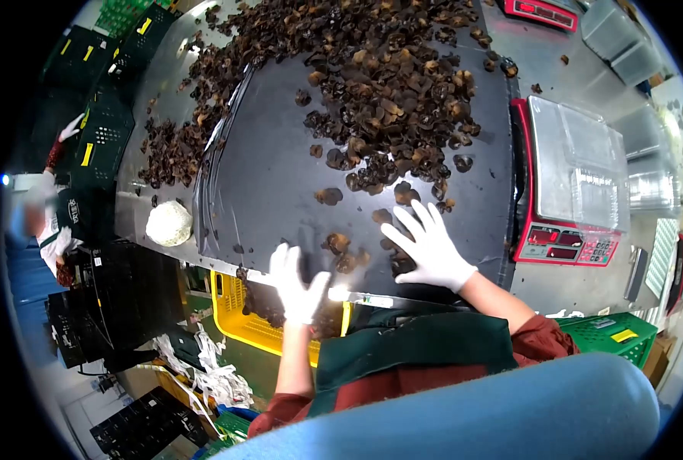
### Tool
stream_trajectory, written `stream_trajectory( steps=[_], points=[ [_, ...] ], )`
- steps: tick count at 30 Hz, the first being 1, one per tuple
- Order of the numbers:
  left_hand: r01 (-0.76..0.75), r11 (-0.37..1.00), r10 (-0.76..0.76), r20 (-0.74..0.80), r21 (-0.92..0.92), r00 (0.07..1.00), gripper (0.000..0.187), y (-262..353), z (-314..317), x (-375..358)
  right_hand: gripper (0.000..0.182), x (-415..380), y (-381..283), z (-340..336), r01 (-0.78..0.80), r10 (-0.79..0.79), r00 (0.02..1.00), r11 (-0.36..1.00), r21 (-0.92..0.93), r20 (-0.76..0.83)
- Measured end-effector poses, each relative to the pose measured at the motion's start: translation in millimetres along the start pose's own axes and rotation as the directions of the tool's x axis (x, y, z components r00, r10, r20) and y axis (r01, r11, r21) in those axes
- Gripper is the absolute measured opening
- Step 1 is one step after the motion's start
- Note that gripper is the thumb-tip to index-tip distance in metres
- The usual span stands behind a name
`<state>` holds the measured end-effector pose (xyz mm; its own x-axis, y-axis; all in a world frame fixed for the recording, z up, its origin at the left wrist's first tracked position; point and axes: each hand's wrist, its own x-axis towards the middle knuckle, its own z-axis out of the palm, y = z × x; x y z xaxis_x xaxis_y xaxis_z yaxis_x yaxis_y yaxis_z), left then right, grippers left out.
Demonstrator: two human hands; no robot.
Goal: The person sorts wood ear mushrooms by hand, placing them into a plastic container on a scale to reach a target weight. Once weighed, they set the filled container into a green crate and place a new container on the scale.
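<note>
Both my hands wear white gloves. My right hand [433, 249] is spread flat over the dark sheet [272, 153] near the table's front edge, beside a few dark brown wood ear mushrooms [402, 264]. To its left, my left hand [298, 287] reaches over the front edge, fingers apart and slightly blurred. Loose wood ear pieces [337, 244] lie between the hands. Further back, a large heap of wood ears [391, 100] spreads over the sheet. Below my left hand stands a yellow crate [238, 326] with dark pieces inside, partly hidden by my arm.
A red-framed scale [571, 249] with a clear tray stands at right, another scale [542, 11] behind it. Clear plastic containers [651, 184] line the far right. A round white rough-textured thing [169, 224] sits at left. Black crates [104, 138] and a co-worker [46, 222] are beyond.
</note>
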<state>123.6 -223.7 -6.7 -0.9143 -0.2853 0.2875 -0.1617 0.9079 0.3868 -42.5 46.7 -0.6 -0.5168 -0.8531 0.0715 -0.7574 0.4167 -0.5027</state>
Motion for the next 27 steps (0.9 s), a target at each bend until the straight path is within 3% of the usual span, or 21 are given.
stream_trajectory(
  steps=[2,3,6,8,9,12,13,14,16,19,20,21,22,23,24,25,27],
  points=[
    [-0.163,0.985,0.167,0.068,-0.062,0.984,0.088,17,26,10,0.103,28,-6,-6,0.072,-0.068,0.99,0.997,-0.032,0.121],
    [-0.132,0.988,0.143,0.174,-0.073,0.974,0.087,30,31,17,0.1,33,-3,5,0.135,-0.134,0.989,0.99,-0.025,0.056],
    [-0.319,0.947,0.318,0.236,-0.034,0.918,0.072,39,59,22,0.088,44,-10,6,0.173,-0.148,0.964,0.98,-0.098,0.222],
    [-0.341,0.937,0.349,0.231,-0.074,0.908,0.053,29,70,20,0.063,30,-7,8,0.197,-0.193,0.977,0.979,-0.046,0.09],
    [-0.359,0.929,0.367,0.093,-0.088,0.926,0.031,35,67,28,0.054,21,-3,12,0.196,-0.195,0.98,0.98,-0.028,0.031],
    [-0.199,0.959,0.249,0.267,-0.201,0.931,0.023,32,55,47,0.028,-5,7,13,0.193,-0.193,0.976,0.981,-0.016,-0.099],
    [-0.213,0.95,0.245,0.119,-0.23,0.962,0.022,30,58,55,0.027,-11,10,14,0.19,-0.193,0.969,0.981,-0.028,-0.154],
    [-0.048,0.941,0.082,0.087,-0.335,0.993,0.021,29,60,60,0.025,-11,15,17,0.189,-0.186,0.966,0.982,0.003,-0.18],
    [0.021,0.916,-0.044,-0.048,-0.401,0.998,0.019,26,66,84,0.022,-10,24,20,0.182,-0.163,0.959,0.981,0.064,-0.23],
    [-0.128,0.955,0.059,-0.249,-0.269,0.967,0.022,28,72,124,0.02,0,28,22,0.153,-0.069,0.908,0.973,0.174,-0.413],
    [-0.007,0.978,-0.032,-0.183,-0.208,0.983,0.026,29,75,128,0.021,2,30,27,0.148,-0.02,0.874,0.963,0.227,-0.486],
    [-0.088,0.993,0.075,-0.16,-0.077,0.984,0.029,26,78,130,0.02,3,27,26,0.049,0.137,0.846,0.943,0.33,-0.516],
    [-0.172,0.984,0.177,-0.125,0.049,0.976,0.033,23,82,133,0.012,11,24,24,0.048,0.278,0.737,0.888,0.458,-0.616],
    [-0.181,0.982,0.185,-0.084,0.059,0.979,0.036,22,84,130,0.013,13,23,21,-0.007,0.545,0.713,0.635,0.772,-0.442],
    [-0.195,0.977,0.201,-0.072,0.092,0.977,0.034,20,84,128,0.017,13,25,18,-0.037,0.721,0.669,0.276,0.96,-0.181],
    [-0.135,0.988,0.139,-0.046,0.074,0.989,0.031,20,83,126,0.02,12,28,5,-0.014,0.753,0.658,-0.023,1.0,0.026],
    [-0.061,0.995,0.064,-0.041,0.077,0.997,0.023,25,76,122,0.025,6,35,0,0.169,0.625,0.726,-0.568,0.805,0.289]
  ],
)
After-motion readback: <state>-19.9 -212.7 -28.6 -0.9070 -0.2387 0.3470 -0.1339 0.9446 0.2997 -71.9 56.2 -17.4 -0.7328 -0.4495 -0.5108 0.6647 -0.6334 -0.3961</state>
